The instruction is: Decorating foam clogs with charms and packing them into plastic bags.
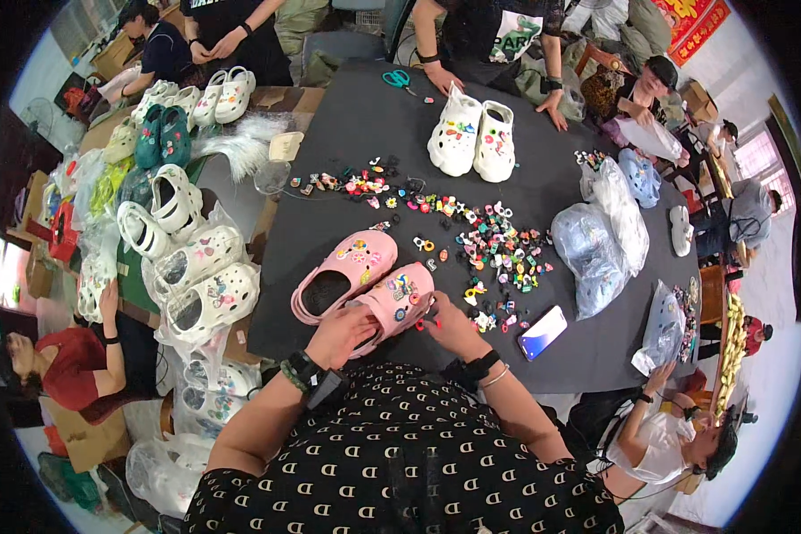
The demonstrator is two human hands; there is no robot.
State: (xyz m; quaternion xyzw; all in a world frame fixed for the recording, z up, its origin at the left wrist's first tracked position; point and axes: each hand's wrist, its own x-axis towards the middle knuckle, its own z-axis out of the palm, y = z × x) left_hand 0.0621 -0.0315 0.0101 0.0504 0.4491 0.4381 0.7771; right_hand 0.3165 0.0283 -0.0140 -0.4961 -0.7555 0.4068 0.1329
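Two pink clogs with colourful charms lie side by side on the dark table in front of me. My left hand grips the nearer pink clog at its heel end, with its fingers reaching over the opening. Close to that clog's outer side is my right hand, its thumb and fingers drawn together around something too small to make out. The farther pink clog rests untouched to the left. Beyond the right hand spreads a loose pile of small shoe charms, many of them coloured.
A phone lies to the right, near bagged clogs. White clogs with charms stand at the far side by another person's hands. Teal scissors lie beyond. Wrapped white clogs crowd the left, and people sit around.
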